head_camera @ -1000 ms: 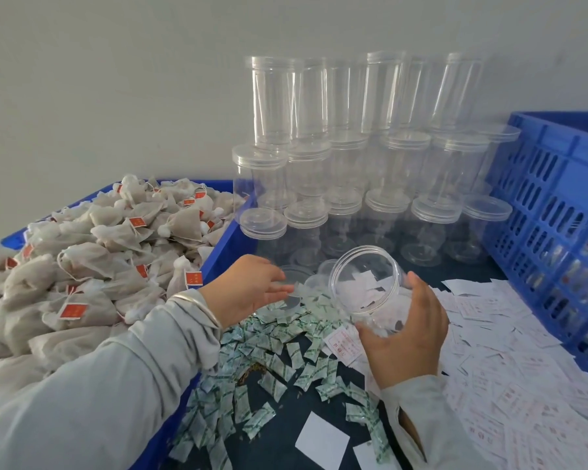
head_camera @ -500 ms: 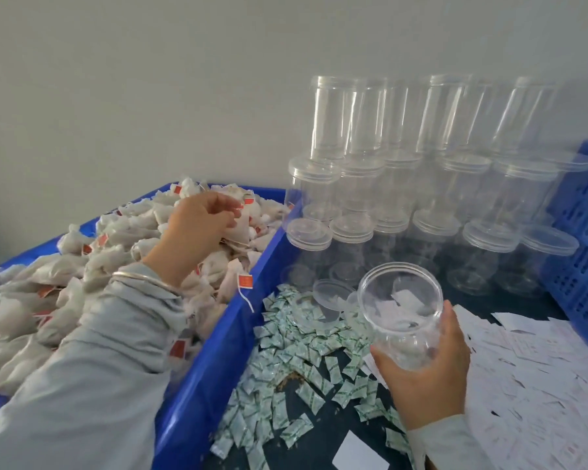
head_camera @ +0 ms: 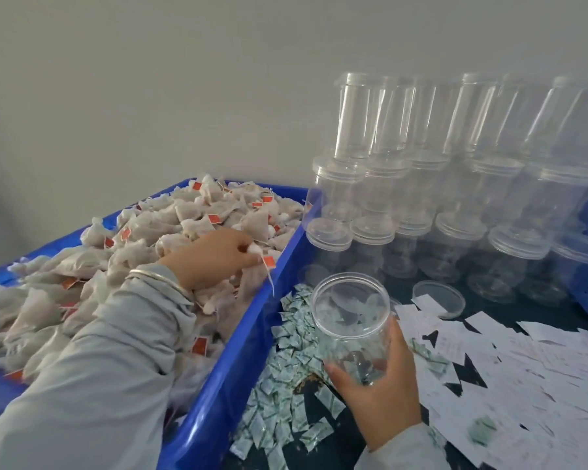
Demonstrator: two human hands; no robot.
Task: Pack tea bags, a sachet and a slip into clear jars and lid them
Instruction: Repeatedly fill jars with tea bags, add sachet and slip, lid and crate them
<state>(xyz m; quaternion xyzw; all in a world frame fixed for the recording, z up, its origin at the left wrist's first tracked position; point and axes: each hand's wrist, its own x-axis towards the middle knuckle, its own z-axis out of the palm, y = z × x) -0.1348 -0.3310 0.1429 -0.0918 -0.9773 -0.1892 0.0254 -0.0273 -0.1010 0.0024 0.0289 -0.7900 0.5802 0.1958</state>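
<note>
head | left hand pinches tea bag | right hand holds jar

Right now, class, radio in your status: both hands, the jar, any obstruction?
Left hand pinching tea bags in blue bin. Right hand gripping open jar, no tea bags inside. Path clear.

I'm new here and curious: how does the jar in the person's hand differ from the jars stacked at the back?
The held jar has no lid and its mouth is open; the stacked jars mostly wear lids. The held jar is tilted, gripped by the right hand; the stacked jars stand in tiers by the wall. Both are clear plastic, round, and show no tea bags inside.
</note>
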